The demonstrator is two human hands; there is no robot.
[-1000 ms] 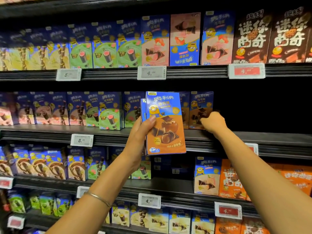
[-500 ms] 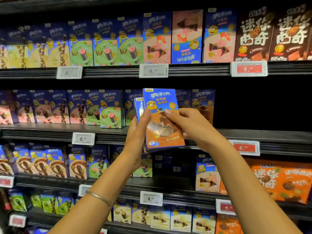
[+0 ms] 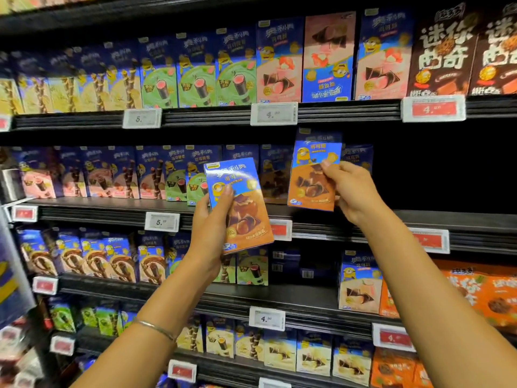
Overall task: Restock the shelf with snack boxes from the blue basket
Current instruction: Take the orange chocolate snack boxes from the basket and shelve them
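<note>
Since half a second ago the right hand (image 3: 354, 191) has left the pair of boxes and now carries one box (image 3: 311, 177) away to the right, so the two boxes are apart. Its thumb lies on the front face and the fingers go behind, pinching near the right edge. I think this grip keeps the printed face toward the aisle, as the standing boxes show theirs. The box is upright, just above the lip of the shelf (image 3: 436, 219), in front of a brown row (image 3: 274, 177) of the same kind. Right of this hand is a dark gap (image 3: 442, 175), probably the place to fill.

The left hand (image 3: 208, 236), lower and to the left, grips the second box (image 3: 243, 211) from below with the thumb over its front. It is a little tilted and held back, I suppose as the next one to place. On that wrist is a thin bracelet (image 3: 154, 327). Between the hands, lower, a red price tag (image 3: 281, 229) sits on the shelf edge. The basket is not in view.
</note>
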